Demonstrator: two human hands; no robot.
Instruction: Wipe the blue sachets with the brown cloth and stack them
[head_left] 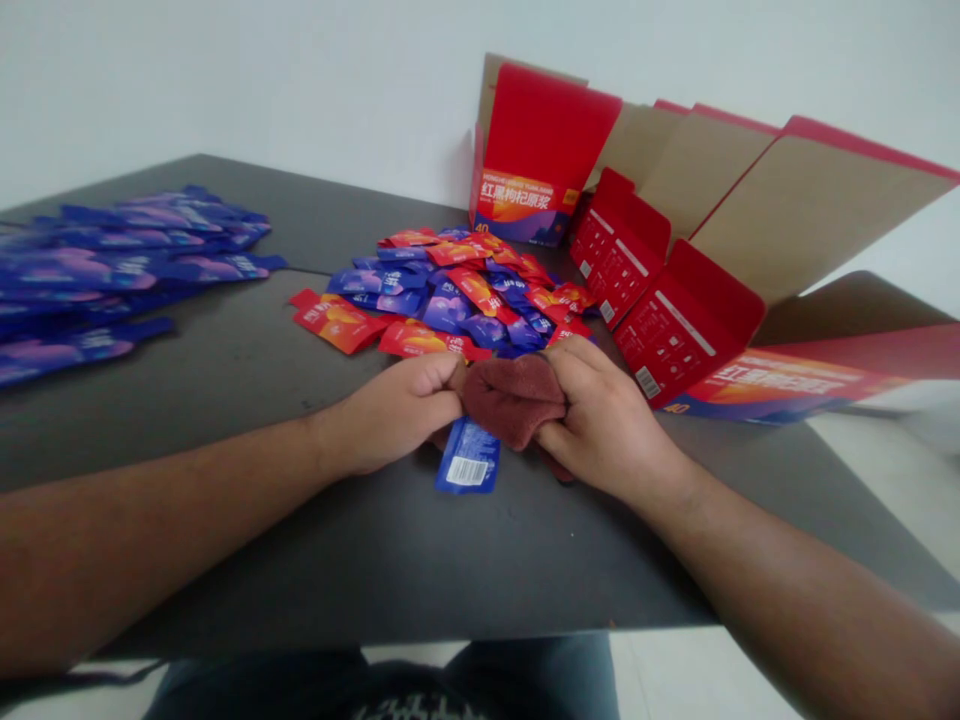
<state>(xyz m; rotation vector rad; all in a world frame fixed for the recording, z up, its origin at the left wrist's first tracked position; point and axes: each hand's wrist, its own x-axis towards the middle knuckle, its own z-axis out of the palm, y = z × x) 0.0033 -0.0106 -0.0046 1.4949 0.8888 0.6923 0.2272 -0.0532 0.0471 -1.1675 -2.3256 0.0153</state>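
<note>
A blue sachet (469,460) with a white barcode label hangs below my two hands, its upper part hidden. My left hand (412,405) is closed, thumb and fingers pinching at the sachet's upper end beside the cloth. In my right hand (600,415) is a bunched brown cloth (514,400), gripped with curled fingers and pressed against the left fingertips. Just beyond both hands lies a loose heap of red and blue sachets (450,300).
Longer blue packets (127,260) lie piled on the left of the dark table (337,570). Open red cartons stand at the right: one at the back (525,205), another with raised flaps (694,330) near my right hand. A pale wall rises behind.
</note>
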